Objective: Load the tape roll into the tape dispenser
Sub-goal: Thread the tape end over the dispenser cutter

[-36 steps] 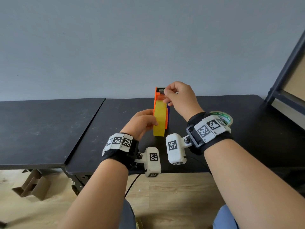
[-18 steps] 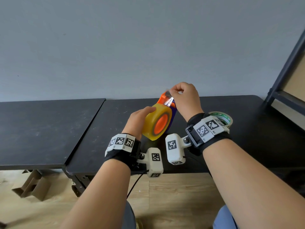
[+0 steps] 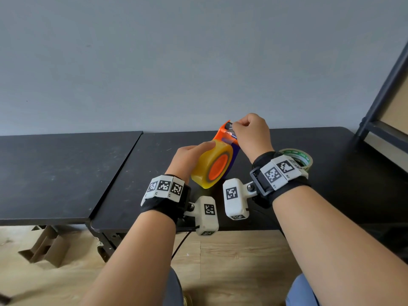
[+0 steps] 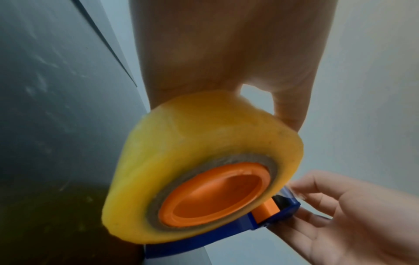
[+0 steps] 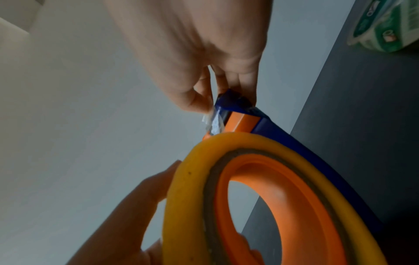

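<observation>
A yellow tape roll (image 3: 204, 164) sits on the orange hub (image 3: 218, 167) of a blue and orange tape dispenser (image 3: 234, 149), held tilted above the black table. My left hand (image 3: 189, 157) grips the roll around its rim, fingers curled over the far side (image 4: 288, 111). My right hand (image 3: 249, 133) pinches the clear tape end (image 5: 214, 123) at the dispenser's cutter head (image 5: 235, 102). In the left wrist view the roll (image 4: 195, 143) fills the hub (image 4: 211, 193) with the blue frame (image 4: 204, 242) beneath.
A green-printed tape roll (image 3: 297, 156) lies on the black table (image 3: 331, 173) behind my right wrist. A second black table (image 3: 55, 173) adjoins on the left. A dark shelf frame (image 3: 379, 102) stands at the right. Cardboard (image 3: 48, 248) lies on the wooden floor.
The dispenser went from standing edge-on to tilted, its hub side turned towards me. My right hand keeps pinching at the cutter head and has shifted slightly right.
</observation>
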A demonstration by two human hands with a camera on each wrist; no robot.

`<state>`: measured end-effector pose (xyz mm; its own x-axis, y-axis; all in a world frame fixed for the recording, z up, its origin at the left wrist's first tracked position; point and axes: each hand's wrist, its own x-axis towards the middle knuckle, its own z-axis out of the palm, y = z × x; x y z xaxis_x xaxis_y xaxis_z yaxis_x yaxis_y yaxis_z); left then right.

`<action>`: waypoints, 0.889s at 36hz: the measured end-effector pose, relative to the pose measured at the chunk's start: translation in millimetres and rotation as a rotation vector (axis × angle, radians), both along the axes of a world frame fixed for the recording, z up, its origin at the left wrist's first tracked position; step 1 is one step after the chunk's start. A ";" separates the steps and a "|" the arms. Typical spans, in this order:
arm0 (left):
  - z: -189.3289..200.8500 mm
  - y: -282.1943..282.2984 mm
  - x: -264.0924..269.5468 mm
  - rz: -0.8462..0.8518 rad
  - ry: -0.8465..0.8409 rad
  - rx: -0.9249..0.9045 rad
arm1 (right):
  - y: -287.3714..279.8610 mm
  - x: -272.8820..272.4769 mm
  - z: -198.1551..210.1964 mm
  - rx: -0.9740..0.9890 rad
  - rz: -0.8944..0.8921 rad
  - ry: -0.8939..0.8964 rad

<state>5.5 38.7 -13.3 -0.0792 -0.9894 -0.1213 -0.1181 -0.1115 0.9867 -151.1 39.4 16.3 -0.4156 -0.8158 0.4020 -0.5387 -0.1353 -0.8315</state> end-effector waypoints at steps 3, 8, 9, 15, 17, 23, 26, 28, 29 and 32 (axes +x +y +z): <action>1.1 0.9 -1.7 0.003 -0.024 -0.003 | 0.8 0.4 -2.3 -0.001 -0.010 -0.003; 3.6 1.7 -2.3 -0.021 -0.043 -0.017 | 2.5 -0.3 -2.2 0.023 -0.004 0.006; 4.7 1.7 -2.3 -0.030 -0.046 -0.018 | 3.5 -0.9 -1.2 0.027 -0.002 0.004; 8.8 2.9 -4.0 -0.069 -0.070 -0.030 | 5.5 -4.8 -1.1 0.039 -0.016 -0.002; 9.2 3.5 -4.8 -0.074 -0.086 -0.040 | 3.7 -5.3 -2.9 0.048 -0.027 0.003; 9.2 7.7 -6.7 -0.111 -0.116 -0.069 | 5.2 -0.6 -0.3 0.033 -0.032 0.033; 10.3 8.1 -7.5 -0.124 -0.129 -0.079 | 4.7 -0.1 2.0 0.030 -0.064 0.030; 10.7 8.2 -7.9 -0.123 -0.135 -0.090 | 4.1 -1.5 2.7 0.048 -0.058 0.051; 10.5 8.0 -8.0 -0.120 -0.136 -0.096 | 5.1 -2.1 3.5 0.061 -0.051 0.065; 9.7 7.2 -8.0 -0.107 -0.125 -0.105 | 8.2 -3.2 6.7 0.079 -0.042 0.118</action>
